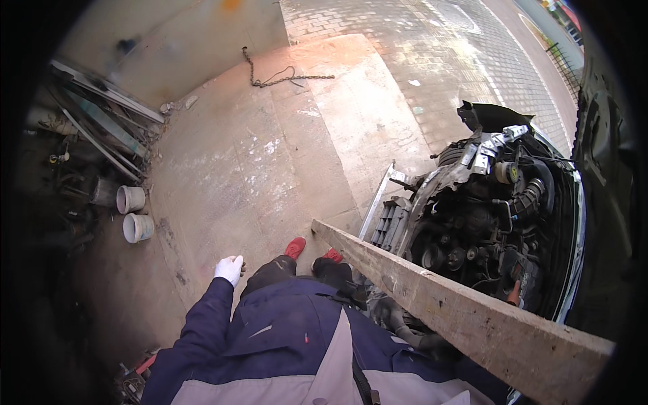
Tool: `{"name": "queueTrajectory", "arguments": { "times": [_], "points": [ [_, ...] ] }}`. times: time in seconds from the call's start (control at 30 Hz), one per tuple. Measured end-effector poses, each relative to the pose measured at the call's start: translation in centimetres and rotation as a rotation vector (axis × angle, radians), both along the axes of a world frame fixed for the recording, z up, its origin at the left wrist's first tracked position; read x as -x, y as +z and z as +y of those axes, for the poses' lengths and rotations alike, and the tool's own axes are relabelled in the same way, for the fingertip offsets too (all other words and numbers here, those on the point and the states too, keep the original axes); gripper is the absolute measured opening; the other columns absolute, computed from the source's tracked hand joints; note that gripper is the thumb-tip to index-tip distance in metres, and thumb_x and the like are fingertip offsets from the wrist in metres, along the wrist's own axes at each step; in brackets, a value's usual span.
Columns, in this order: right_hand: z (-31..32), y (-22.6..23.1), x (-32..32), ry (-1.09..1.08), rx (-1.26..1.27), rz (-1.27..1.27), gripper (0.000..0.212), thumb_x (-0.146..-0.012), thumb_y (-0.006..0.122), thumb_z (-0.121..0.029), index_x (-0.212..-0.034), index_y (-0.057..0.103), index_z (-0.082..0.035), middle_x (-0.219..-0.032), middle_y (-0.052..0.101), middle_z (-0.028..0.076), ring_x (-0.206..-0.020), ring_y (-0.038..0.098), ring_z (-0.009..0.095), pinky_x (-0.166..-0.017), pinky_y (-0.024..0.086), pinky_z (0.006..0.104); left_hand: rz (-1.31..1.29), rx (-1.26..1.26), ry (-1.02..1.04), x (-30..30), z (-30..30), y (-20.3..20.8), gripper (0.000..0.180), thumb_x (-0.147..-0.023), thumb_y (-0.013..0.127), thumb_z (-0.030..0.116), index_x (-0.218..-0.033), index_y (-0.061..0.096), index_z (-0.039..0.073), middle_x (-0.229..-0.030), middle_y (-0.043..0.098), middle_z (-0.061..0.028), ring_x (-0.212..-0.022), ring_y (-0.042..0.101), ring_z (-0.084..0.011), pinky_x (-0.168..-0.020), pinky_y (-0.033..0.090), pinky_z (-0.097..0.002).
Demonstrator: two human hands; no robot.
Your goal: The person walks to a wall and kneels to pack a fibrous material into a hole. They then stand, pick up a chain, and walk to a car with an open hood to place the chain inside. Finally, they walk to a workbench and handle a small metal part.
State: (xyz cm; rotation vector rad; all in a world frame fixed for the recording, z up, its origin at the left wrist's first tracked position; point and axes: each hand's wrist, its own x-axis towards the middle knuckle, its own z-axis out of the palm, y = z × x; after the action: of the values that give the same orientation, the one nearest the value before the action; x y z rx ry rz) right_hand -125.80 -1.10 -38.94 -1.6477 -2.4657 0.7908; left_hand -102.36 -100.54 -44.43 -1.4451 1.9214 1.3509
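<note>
My left hand [229, 269], in a white glove, hangs by my left side above the floor. Its fingers are curled in, and no object shows in them. A long, rough wooden plank [459, 304] slants across my right side, its narrow-looking far end near my feet and its near end at the lower right. My right hand does not show; the plank and my jacket cover that side. Beyond the plank is the exposed engine bay [472, 223] of a vehicle with its front stripped.
On the concrete floor [223, 169] lies a chain [290, 81]. Two white buckets [138, 228] stand at the left, near stacked metal strips [108, 115]. A metal bar [376, 202] juts from the vehicle's front. Paving [432, 67] stretches beyond.
</note>
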Motion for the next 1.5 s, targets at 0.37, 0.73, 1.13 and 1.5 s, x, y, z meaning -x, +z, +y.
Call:
{"name": "queueTrajectory", "arguments": {
  "times": [0.37, 0.73, 1.13, 1.5],
  "points": [
    [3.7, -0.7, 0.6, -0.025, 0.079, -0.047, 0.11, -0.084, 0.065, -0.087, -0.138, 0.067, 0.009, -0.138, 0.069, 0.024, -0.115, 0.069, 0.039, -0.102, 0.05, 0.0487, -0.033, 0.007, -0.039, 1.8, 1.3, 1.0, 0.038, -0.105, 0.058, 0.03, -0.104, 0.075, -0.004, -0.091, 0.078, -0.0128, -0.079, 0.074, -0.0187, -0.077, 0.059, -0.0351],
    [7.2, -0.9, 0.3, 0.046, -0.033, -0.142, 0.111, -0.085, 0.061, -0.088, -0.137, 0.066, 0.009, -0.14, 0.067, 0.028, -0.125, 0.064, 0.041, -0.105, 0.048, 0.0491, -0.043, 0.037, -0.049, 1.4, 2.6, 1.0, 0.033, -0.104, 0.058, 0.024, -0.101, 0.073, -0.005, -0.088, 0.074, -0.0127, -0.076, 0.07, -0.019, -0.071, 0.058, -0.0352],
    [9.0, -2.4, -0.4, -0.143, -0.132, -0.115, 0.108, -0.086, 0.058, -0.088, -0.133, 0.069, 0.008, -0.139, 0.068, 0.029, -0.13, 0.061, 0.043, -0.108, 0.045, 0.0486, 0.044, -0.116, -0.033, 0.5, 1.0, -3.0, 0.035, -0.106, 0.059, 0.033, -0.098, 0.067, 0.0, -0.078, 0.068, -0.0093, -0.059, 0.061, -0.0164, -0.056, 0.048, -0.032],
    [6.9, -1.1, 0.8, -0.201, -0.093, -0.05, 0.114, -0.083, 0.059, -0.09, -0.143, 0.063, 0.007, -0.151, 0.059, 0.03, -0.134, 0.058, 0.043, -0.111, 0.043, 0.0472, -0.045, -0.12, -0.033, 1.5, 1.4, -1.8, 0.033, -0.104, 0.057, 0.028, -0.098, 0.067, -0.002, -0.081, 0.068, -0.0093, -0.065, 0.062, -0.0159, -0.06, 0.05, -0.0298]
  ]
}}
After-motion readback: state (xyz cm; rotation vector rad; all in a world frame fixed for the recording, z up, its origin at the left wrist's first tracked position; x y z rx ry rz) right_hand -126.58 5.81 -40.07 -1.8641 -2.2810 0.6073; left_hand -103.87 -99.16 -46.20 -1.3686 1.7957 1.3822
